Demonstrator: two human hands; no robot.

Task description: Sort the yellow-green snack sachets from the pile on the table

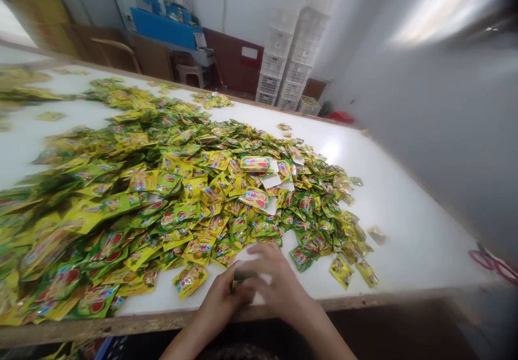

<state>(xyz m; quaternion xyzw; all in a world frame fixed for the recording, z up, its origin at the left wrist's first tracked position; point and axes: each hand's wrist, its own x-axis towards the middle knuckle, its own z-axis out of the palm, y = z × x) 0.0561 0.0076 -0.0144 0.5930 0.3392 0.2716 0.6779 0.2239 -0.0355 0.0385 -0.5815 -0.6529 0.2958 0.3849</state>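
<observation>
The left hand is pinching a small packet close against the right hand, its grip clenched, with only a narrow dark-gold edge showing, so the packet's exact kind is hard to tell. The right hand is curling over the same spot, fingers bent, its grip partly hidden; it is hard to say whether it is holding anything. A pale piece of card is showing beneath it. Both hands are working just inside the wooden edge of the white tabletop, keeping the work close to the body. Beside them, a glossy yellow-green sachet is lying loose, at the near side of a sprawling heap of crinkly foil sachets. Stacked white plastic crates are standing beyond the tabletop.
</observation>
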